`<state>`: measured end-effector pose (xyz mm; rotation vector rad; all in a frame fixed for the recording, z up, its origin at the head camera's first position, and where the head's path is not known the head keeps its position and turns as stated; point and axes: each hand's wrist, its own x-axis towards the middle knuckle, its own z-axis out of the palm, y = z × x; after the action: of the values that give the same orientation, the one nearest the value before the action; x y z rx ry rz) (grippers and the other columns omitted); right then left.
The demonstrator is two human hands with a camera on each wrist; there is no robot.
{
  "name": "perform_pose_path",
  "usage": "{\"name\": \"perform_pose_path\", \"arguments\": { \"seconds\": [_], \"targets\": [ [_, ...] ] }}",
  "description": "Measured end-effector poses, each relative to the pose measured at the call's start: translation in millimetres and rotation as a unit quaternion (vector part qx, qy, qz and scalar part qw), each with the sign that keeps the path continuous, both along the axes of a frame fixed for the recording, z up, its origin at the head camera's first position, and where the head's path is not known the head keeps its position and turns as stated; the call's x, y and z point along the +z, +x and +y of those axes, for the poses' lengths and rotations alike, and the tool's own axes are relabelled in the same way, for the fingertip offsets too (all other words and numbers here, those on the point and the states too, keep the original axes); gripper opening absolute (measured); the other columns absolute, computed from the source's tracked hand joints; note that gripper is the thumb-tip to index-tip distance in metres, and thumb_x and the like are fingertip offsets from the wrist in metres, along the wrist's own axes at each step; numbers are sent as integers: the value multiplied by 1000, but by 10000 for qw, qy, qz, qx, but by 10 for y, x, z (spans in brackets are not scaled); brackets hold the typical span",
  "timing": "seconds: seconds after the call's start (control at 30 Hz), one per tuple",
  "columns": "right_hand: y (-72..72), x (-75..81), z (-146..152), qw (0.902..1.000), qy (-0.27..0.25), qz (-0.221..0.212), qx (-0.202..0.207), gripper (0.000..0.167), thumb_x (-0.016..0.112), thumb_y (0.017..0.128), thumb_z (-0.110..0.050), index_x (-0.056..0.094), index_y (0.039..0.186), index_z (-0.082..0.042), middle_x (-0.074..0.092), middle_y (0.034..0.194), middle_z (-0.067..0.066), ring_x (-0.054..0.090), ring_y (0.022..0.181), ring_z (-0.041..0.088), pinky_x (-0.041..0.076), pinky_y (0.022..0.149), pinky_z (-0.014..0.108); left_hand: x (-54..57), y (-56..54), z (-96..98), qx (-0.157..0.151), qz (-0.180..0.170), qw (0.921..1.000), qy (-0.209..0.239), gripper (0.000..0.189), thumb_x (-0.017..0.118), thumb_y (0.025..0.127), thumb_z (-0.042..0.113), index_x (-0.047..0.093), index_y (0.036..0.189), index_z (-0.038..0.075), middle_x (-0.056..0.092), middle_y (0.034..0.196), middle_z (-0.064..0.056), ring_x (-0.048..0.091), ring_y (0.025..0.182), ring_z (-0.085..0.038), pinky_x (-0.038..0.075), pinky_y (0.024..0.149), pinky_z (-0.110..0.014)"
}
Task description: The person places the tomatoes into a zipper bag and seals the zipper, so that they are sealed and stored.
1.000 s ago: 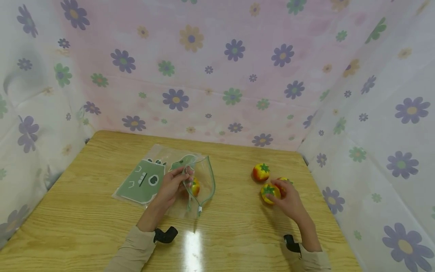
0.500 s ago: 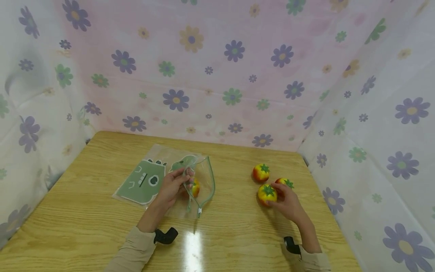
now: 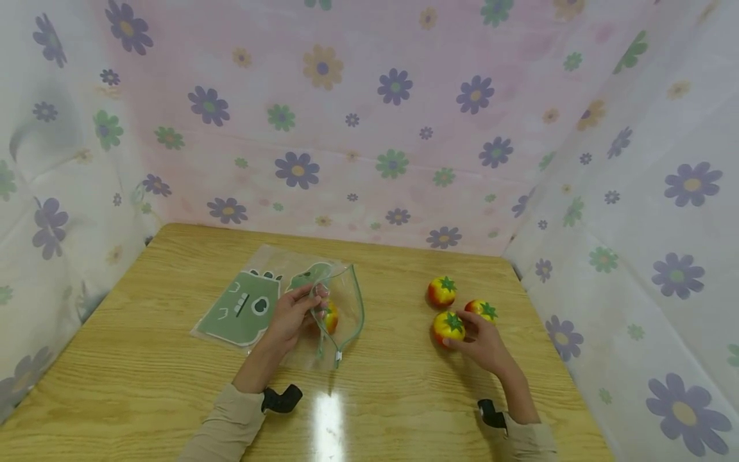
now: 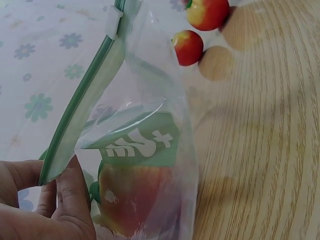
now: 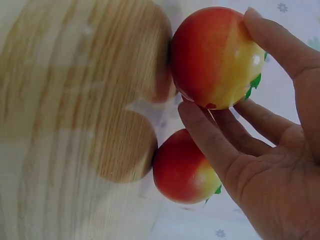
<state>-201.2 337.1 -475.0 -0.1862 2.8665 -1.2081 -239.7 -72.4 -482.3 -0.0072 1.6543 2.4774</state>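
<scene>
My left hand (image 3: 291,317) pinches the open mouth of a clear slider zip bag (image 3: 348,301) with a green edge. In the left wrist view its white slider (image 4: 114,22) sits near the top of the green zip strip, and a red-yellow toy tomato (image 4: 137,200) shows inside the bag. At right, my right hand (image 3: 482,343) holds another toy tomato (image 3: 447,327) between thumb and fingers, its green leaf top facing up. The right wrist view shows the thumb on one side of this tomato (image 5: 215,57) and the fingertips on the other.
Two more toy tomatoes are close by, one (image 3: 441,291) behind the held one and another (image 3: 475,307) beside the right hand. Left of the bag, a flat clear bag with a green cartoon print (image 3: 242,308) lies on the wooden table (image 3: 392,398). Flowered cloth (image 3: 346,141) encloses the back and sides.
My right hand has taken hold of the front toy tomato and shifted it slightly left, apart from the right-hand one. The left hand and its bag stay in place.
</scene>
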Motion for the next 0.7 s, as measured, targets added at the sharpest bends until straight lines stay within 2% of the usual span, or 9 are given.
{"name": "perform_pose_path", "arguments": {
  "seconds": [0.13,0.33,0.57,0.7],
  "targets": [
    [-12,-27,-30,9999,-88,49,98,68,80,90,-19,47,144,8,53,142,30,57,126,46,52,102,55,20,-8,-4,5,-170,9998,-38,32,56,103,0,55,134,-10,71,98,4,67,82,-5,59,72,-17],
    [-38,-24,-75,9995,-187,158,206,66,81,88,-15,50,142,7,54,140,27,57,127,43,53,102,54,37,-34,-8,47,-181,9998,41,30,57,103,0,56,131,-10,73,102,0,68,82,-5,59,71,-17],
    [-54,-20,-105,9993,-162,115,304,66,84,86,-14,52,141,4,56,139,24,59,121,43,59,93,53,70,-18,-10,-42,-190,9998,57,28,56,103,1,56,129,-9,70,97,3,67,80,-6,59,71,-17],
    [-62,-27,-144,9993,-79,146,336,66,85,85,-14,54,141,2,57,139,24,60,120,44,60,91,52,63,-15,-24,-26,-251,9997,20,32,55,103,0,54,134,-10,70,97,5,67,81,-5,59,72,-17]
  ]
}}
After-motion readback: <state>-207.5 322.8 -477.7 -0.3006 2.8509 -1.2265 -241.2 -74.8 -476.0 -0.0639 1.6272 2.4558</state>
